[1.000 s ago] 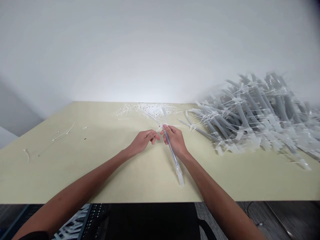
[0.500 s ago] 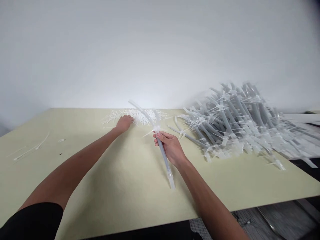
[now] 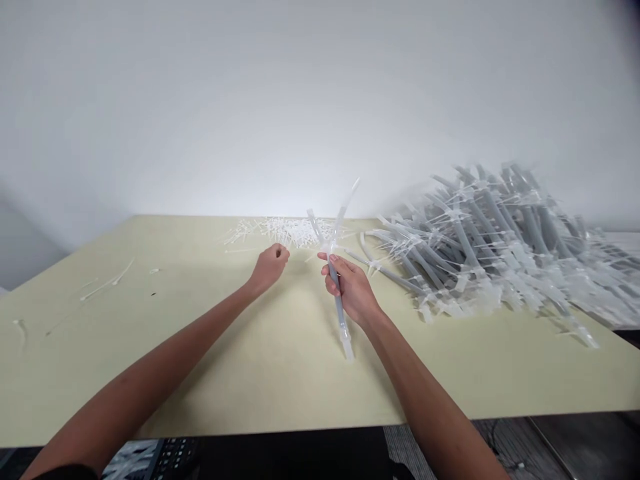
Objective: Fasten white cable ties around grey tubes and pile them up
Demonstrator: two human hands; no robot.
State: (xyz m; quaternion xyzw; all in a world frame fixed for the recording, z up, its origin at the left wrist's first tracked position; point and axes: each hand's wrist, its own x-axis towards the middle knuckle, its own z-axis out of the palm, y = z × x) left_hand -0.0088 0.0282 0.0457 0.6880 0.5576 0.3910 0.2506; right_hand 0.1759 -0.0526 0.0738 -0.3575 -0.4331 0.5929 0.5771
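Note:
My right hand (image 3: 353, 287) grips a Y-shaped tube assembly (image 3: 338, 303) by its grey stem, just below the fork. Its two clear branches point up and away, and the pale end hangs toward me over the table. A thin white tail sticks out to the left at the joint. To the left of the fork, my left hand (image 3: 270, 267) is closed, its fingertips pinched together; whatever they hold is too small to make out. Behind both hands lies a heap of white cable ties (image 3: 295, 231).
On the right, a large pile of similar grey-and-clear tube assemblies (image 3: 475, 247) reaches the table's right side. Several loose white strips (image 3: 107, 280) are scattered at the left of the yellowish table (image 3: 240, 393). A pale wall (image 3: 300, 100) stands behind.
My left hand has come away from the cable-tie heap, back toward the tube assembly. The assembly has turned in my right hand, so its branches now point more upright and to the right.

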